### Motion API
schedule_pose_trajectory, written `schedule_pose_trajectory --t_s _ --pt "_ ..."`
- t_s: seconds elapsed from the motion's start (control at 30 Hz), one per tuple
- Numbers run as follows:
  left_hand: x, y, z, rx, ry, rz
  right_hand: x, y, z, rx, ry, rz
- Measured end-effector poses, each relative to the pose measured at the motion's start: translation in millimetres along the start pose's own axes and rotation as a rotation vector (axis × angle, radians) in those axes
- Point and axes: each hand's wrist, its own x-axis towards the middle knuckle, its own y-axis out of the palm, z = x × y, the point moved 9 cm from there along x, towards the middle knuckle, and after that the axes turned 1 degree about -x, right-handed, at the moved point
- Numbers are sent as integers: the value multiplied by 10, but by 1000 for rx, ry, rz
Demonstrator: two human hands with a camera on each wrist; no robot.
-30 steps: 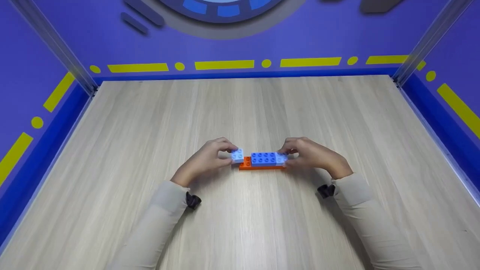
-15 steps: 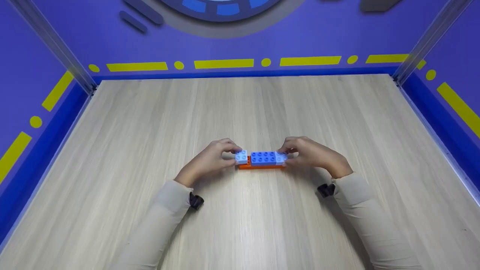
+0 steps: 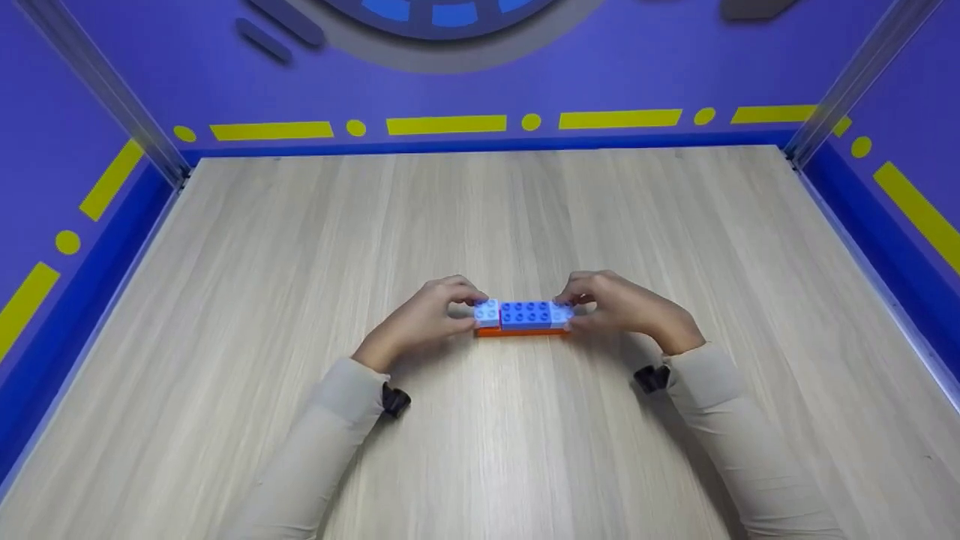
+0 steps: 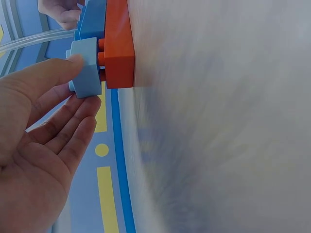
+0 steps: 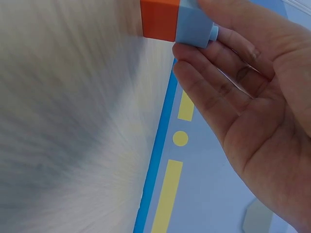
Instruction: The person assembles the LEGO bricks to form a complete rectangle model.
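My left hand (image 3: pixel 431 316) pinches a small light-blue building brick (image 4: pixel 86 68) between thumb and fingers. That brick sits over the left end of a long orange brick (image 4: pixel 119 48); in the left wrist view a gap with orange studs shows between the two. A darker blue brick (image 3: pixel 526 315) with two rows of studs covers the orange brick's middle. At the right end my right hand (image 3: pixel 626 309) holds another light-blue brick (image 5: pixel 193 24), which sits flush on the orange brick in the right wrist view. The orange brick lies on the table.
A wood-grain table (image 3: pixel 480 435) spreads around the bricks. Blue-purple panels (image 3: pixel 645 60) with yellow marks enclose its back and sides. Black wrist cameras (image 3: pixel 395 401) are strapped to both sleeves.
My left hand has moved right with its light-blue brick, from beside the orange brick's left end to above its exposed studs, close to the darker blue brick. The right hand has stayed put.
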Motion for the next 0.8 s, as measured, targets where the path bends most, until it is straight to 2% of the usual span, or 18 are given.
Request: schedule_pose_trajectory --t_s 0.27,0.8 --pt "7 13 -27 6 8 6 -3 -21 17 -3 -8 -20" --pt "8 19 -41 6 12 3 3 -10 22 -13 -30 -13"
